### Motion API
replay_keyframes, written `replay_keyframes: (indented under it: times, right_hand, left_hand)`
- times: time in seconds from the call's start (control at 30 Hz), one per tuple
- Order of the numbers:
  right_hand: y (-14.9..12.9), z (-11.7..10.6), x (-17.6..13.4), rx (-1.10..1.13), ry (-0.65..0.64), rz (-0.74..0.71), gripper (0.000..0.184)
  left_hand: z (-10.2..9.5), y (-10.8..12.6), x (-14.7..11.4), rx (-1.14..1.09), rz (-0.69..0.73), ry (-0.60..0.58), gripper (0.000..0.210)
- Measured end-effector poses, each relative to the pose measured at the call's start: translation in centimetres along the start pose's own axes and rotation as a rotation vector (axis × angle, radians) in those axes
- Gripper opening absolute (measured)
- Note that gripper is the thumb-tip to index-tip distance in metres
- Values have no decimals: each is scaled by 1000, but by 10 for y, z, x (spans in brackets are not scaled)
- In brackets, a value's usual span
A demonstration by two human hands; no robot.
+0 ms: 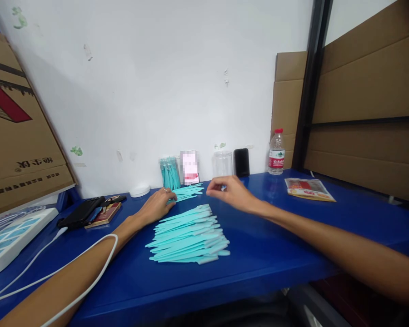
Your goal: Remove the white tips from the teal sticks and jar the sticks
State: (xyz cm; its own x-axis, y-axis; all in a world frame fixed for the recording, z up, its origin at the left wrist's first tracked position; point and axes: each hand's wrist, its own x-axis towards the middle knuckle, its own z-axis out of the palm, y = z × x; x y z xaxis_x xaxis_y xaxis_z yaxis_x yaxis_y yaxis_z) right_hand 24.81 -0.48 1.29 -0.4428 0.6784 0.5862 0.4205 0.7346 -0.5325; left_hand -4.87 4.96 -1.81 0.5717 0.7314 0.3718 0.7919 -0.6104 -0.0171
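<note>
The left hand's (159,203) fingers are loosely bent, with thumb and forefinger parted, over the left ends of a small bunch of turquoise plastic sticks (188,192); a ring shows on one finger. The right hand (232,193) is raised just beyond the bunch's right end, its fingers curled in toward the thumb; whether anything is pinched there I cannot tell. Nearer the person, between the forearms, a larger pile of turquoise sticks (190,237) lies crosswise on the blue tabletop (259,254), the pale, translucent ends mostly to the right. Behind the small bunch, a clear jar packed with upright turquoise sticks (169,171) stands beside a phone with a lit, blurred screen (190,166). Behind the right hand are a second clear jar (223,162) and a dark upright phone-like object (241,162). A round white lid (139,190) sits left of the filled jar. Farther out, a red-capped water bottle (276,154) and a flat food packet (308,189) are at right, a white power strip (23,231) at left.
</note>
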Motion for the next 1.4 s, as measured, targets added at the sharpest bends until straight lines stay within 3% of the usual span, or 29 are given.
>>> replay_keyframes:
  times: [0.07,0.13,0.23,0.4,0.53,0.77,0.93,1.03,1.13,1.2,1.3,1.4]
  right_hand:
    - [15,-15,6,-230,69,39,16]
    - [31,-30,11,-467,33,119,16]
    - [49,-43,13,-664,-98,226,16]
    - [50,-47,8,-772,-379,227,11]
    - [40,-49,4,-742,-499,244,11]
    - [39,-58,6,-664,-509,269,6]
    - [35,-55,5,-609,-536,277,8]
    - [33,-52,3,-587,-571,335,6]
    - [37,-52,4,-526,-585,334,9]
    - [41,-52,5,-470,-583,307,6]
    - [45,-53,7,-262,-622,317,6]
    - [41,-52,10,-48,-584,335,14]
  left_hand:
    - [0,1,0,39,-6,-5,20]
    - [-1,2,1,85,1,-8,18]
    - [-2,5,2,132,25,-15,19]
    - [-2,10,2,147,19,-14,25]
    - [-1,10,1,129,-20,10,23]
    - [-11,14,1,-85,-141,120,20]
    - [-19,22,7,-628,-335,238,31]
    - [-21,28,9,-979,-439,272,27]
    - [-23,34,8,-1170,-506,258,20]
    - [-25,37,7,-1209,-537,230,15]
    - [-28,41,6,-1081,-539,208,16]
    - [-31,46,5,-783,-363,212,28]
